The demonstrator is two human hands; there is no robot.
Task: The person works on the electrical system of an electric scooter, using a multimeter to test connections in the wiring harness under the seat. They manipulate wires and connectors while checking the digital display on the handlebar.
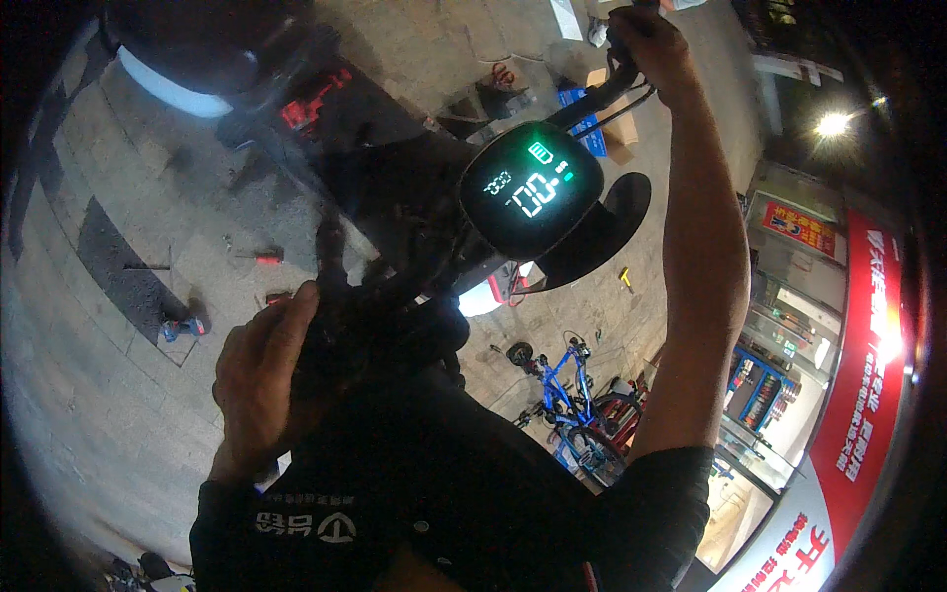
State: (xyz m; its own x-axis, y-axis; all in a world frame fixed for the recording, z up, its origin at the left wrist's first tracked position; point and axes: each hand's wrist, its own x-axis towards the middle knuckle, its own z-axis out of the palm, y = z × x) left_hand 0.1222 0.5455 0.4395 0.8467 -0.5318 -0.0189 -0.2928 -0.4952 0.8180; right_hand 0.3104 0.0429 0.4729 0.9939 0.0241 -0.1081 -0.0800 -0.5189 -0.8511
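Observation:
The dark handlebar (595, 99) of an electric two-wheeler runs slantwise across the view from upper right to lower left. At its upper right end my right hand (651, 49) is closed around the grip, with the bare forearm stretched out. My left hand (258, 380) is curled at the other end, its thumb lying along the dark bar; deep shadow hides part of that hold. Between them a rounded black display (533, 189) is lit with white digits and a green battery symbol. A black curved panel (602, 237) sits beside the display.
On the paving lie a blue cordless drill (185, 327), a red-handled screwdriver (264, 259) and a yellow tool (624, 279). A blue bicycle (567, 390) is at lower right. A cardboard box (619, 133) stands beyond the handlebar. A shopfront with a red sign (860, 365) lines the right.

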